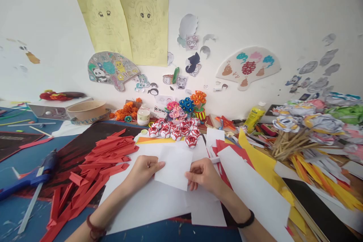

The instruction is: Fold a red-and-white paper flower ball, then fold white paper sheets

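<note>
A small white paper square (173, 166) is held up between both hands, over larger white sheets (150, 204) on the table. My left hand (148, 168) pinches its left edge between thumb and fingers. The right edge is gripped by my right hand (198, 174), thumb in front and fingers partly behind the paper. Another white piece (207, 210) lies below my right hand. Folded red paper strips (104, 155) are piled left of my left hand. Several red and white paper flowers (176, 133) stand just beyond the sheets.
A blue glue gun (45, 170) lies at the left, near a round beige bowl (86, 109). At the right are yellow paper (259, 164), a black notebook (320, 210), paper flowers on sticks (286, 136) and a yellow bottle (254, 117).
</note>
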Action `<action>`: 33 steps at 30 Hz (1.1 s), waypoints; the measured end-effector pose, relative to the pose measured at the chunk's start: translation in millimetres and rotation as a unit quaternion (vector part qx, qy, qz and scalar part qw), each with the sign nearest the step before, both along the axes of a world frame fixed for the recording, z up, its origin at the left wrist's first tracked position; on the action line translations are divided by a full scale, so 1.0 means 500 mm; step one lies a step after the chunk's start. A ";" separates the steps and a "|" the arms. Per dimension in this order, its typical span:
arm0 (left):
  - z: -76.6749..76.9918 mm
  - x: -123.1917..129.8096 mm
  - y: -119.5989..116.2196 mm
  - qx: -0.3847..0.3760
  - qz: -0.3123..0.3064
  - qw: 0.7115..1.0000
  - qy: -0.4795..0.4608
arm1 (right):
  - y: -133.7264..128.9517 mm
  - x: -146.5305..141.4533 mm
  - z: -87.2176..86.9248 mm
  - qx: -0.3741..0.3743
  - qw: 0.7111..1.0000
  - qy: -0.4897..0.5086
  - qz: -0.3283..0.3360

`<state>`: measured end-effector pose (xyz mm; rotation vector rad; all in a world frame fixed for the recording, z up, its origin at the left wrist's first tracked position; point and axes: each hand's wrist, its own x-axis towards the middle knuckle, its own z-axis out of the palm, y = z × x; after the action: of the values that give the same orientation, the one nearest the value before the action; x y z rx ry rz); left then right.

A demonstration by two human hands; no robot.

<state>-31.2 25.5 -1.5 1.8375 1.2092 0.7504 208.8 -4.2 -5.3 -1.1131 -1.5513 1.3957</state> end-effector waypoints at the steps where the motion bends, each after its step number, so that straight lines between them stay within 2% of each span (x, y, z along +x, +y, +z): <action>1: -0.001 0.001 0.000 0.018 0.021 1.000 0.003 | 0.000 -0.001 -0.002 0.000 1.000 0.002 -0.001; 3: -0.003 0.001 0.001 0.033 0.043 0.999 0.006 | 0.002 -0.001 -0.006 0.001 1.000 0.003 -0.005; 8: -0.002 -0.001 -0.001 -0.009 -0.007 1.000 0.015 | 0.007 0.003 -0.010 0.011 1.000 -0.007 -0.023; 13: 0.002 0.008 -0.009 0.043 0.079 0.996 0.014 | 0.009 0.003 -0.008 0.017 0.999 -0.002 -0.028; 18: 0.000 0.004 -0.007 0.022 0.007 1.000 0.017 | 0.012 0.008 -0.007 0.024 0.998 0.006 -0.055; 23: -0.005 -0.001 -0.006 0.029 0.044 0.998 0.019 | 0.013 0.007 -0.007 0.025 0.998 0.001 -0.055; 27: -0.005 -0.001 -0.005 0.046 0.015 0.998 0.029 | 0.011 0.003 -0.015 0.011 0.999 0.013 -0.045; 30: -0.003 -0.001 -0.002 0.090 0.026 0.996 0.006 | 0.012 0.000 -0.022 -0.008 1.000 0.025 -0.002; 33: 0.003 -0.002 -0.002 0.069 0.015 0.997 -0.022 | 0.018 0.003 -0.018 -0.004 1.000 0.015 -0.010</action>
<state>-32.3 24.5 0.0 1.9079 1.1845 0.9047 210.5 4.7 -14.1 -1.1047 -1.5122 1.3998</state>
